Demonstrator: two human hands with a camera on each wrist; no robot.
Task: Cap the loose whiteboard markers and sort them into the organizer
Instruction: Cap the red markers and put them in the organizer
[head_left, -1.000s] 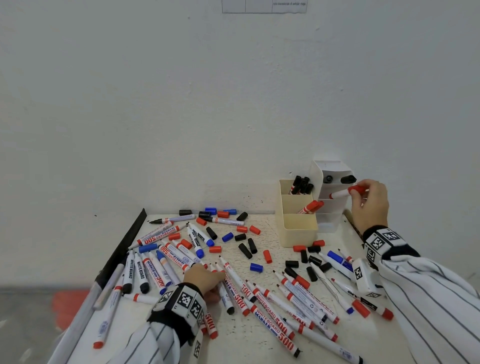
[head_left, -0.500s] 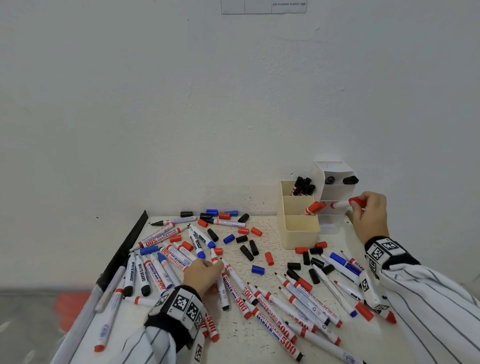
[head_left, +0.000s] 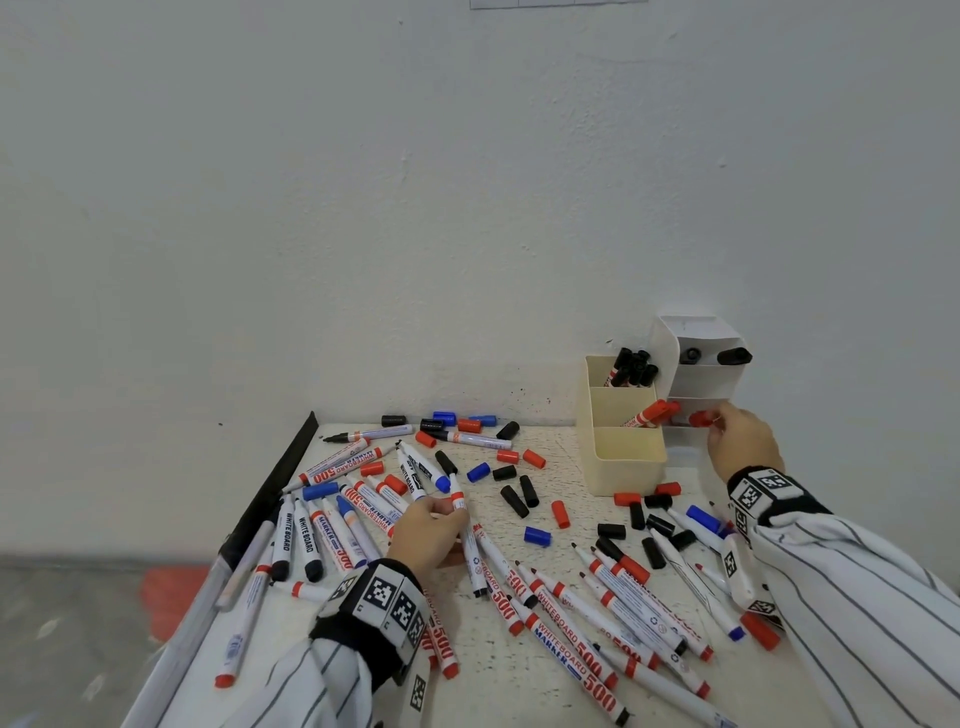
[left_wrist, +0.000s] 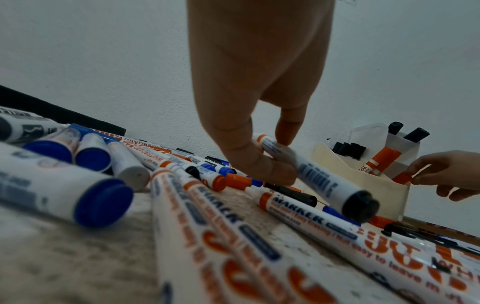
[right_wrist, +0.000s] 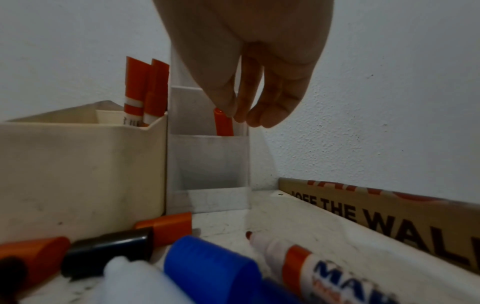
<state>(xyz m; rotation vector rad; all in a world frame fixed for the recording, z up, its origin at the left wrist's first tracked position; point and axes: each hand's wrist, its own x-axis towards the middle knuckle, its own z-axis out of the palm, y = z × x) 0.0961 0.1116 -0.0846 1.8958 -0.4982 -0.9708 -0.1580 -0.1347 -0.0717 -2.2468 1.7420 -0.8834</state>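
Observation:
My left hand (head_left: 451, 515) pinches a white marker (head_left: 475, 558) with a red band near its bare tip, among the loose markers at the table's middle left. In the left wrist view the thumb and a finger (left_wrist: 285, 131) hold this marker (left_wrist: 317, 179) tilted, its black end toward the camera. My right hand (head_left: 722, 422) pinches the cap of a red marker (head_left: 700, 419) that stands in the middle tier of the white organizer (head_left: 698, 384). The right wrist view shows my fingertips (right_wrist: 228, 109) on that red cap (right_wrist: 223, 125). A cream organizer (head_left: 626, 465) beside it holds black and red markers.
Many loose markers and red, black and blue caps (head_left: 536, 535) cover the table (head_left: 524, 691). A black bar (head_left: 270, 499) runs along the left edge. A printed cardboard strip (right_wrist: 389, 207) lies against the wall on the right. The wall stands close behind the organizers.
My right hand has brought the red marker down from beside the top tier into the white organizer's middle tier. My left hand has shifted slightly right and taken hold of a marker.

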